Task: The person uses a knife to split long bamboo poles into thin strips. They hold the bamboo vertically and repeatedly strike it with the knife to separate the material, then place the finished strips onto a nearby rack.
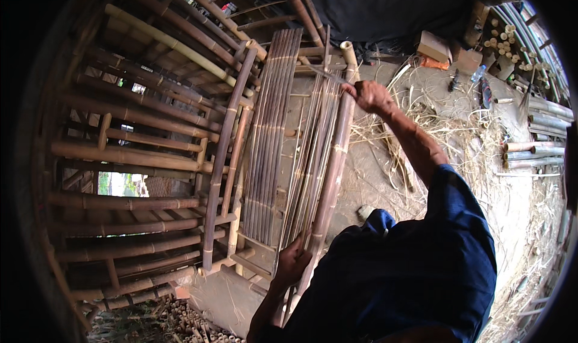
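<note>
My right hand [370, 96] is closed on the handle of a knife [328, 74], its blade pointing left over the far ends of several loose bamboo slats [314, 126]. Near me, my left hand [293, 262] is closed around the near ends of these slats, close to the bench's thick front pole [341, 141]. The slats lie lengthwise on a bamboo bench frame, some tilted and overlapping. Beyond a gap, a flat row of brown bamboo slats [265, 132] lies side by side on the same frame. My left fingers are partly hidden.
Left of the bench rises a large bamboo framework [138, 156] of stacked poles. Shavings [421, 114] litter the floor to the right. Cut poles [533, 153] lie at the far right, with a cardboard box [433, 47] and plastic bottle [478, 73] farther back. Cut bamboo pieces [192, 325] are heaped at lower left.
</note>
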The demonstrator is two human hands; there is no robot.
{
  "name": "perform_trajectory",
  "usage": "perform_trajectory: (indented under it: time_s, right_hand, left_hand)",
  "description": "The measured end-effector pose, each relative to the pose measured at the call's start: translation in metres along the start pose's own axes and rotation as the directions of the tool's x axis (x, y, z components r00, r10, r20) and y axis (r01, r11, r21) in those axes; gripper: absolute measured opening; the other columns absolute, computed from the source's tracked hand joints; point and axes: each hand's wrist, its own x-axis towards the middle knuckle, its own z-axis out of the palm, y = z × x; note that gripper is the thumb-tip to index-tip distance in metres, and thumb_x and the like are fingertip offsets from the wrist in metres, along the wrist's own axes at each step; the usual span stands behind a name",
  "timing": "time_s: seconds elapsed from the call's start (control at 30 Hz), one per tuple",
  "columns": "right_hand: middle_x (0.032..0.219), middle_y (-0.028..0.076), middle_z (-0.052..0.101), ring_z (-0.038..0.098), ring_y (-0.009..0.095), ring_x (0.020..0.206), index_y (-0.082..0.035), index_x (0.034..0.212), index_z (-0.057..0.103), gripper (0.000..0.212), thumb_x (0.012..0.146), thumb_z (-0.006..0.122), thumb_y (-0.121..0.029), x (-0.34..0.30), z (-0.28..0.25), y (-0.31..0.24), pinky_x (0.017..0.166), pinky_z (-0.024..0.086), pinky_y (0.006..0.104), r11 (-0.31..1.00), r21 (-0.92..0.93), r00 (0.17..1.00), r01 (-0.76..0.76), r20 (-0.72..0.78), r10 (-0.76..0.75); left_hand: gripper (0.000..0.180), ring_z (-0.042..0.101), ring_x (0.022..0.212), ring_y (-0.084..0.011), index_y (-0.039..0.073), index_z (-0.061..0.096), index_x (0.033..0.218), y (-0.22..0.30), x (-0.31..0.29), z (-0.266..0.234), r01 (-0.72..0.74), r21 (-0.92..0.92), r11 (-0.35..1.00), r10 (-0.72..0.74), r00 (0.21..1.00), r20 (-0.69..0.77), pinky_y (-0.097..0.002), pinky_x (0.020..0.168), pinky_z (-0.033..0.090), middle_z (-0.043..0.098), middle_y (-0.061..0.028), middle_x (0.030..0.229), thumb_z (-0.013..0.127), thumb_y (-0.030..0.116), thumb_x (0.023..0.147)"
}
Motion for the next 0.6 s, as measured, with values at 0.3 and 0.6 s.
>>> perform_trajectory:
  time_s: [0.3,0.6]
  right_hand:
    - [0.054,0.018,0.057,0.061,0.032,0.05,-0.002,0.066,0.062,0.078,0.095,0.034,-0.07,0.008,-0.02,0.002,0.051,0.051,0.0465,0.972,0.137,0.981,-0.191,0.065,0.184]
    - [0.092,0.028,0.068,0.066,0.044,0.098,0.007,0.087,0.069,0.088,0.09,0.037,-0.075,0.051,-0.086,0.093,0.085,0.051,0.0503,0.716,0.163,0.734,-0.679,0.163,0.659]
  left_hand:
    - [0.058,0.032,0.056,-0.0024,0.005,0.048,0.142,-0.01,-0.04,-0.024,0.081,0.086,0.993,-0.08,0.997,-0.014,-0.0214,0.051,0.031,0.035,0.0077,0.063,0.064,0.008,0.087]
    - [0.049,0.048,0.051,-0.0025,0.01,0.054,0.138,-0.031,-0.105,-0.045,0.425,-0.068,0.902,-0.425,0.905,0.022,-0.023,0.049,0.042,0.047,0.0025,0.059,0.063,0.016,0.09]
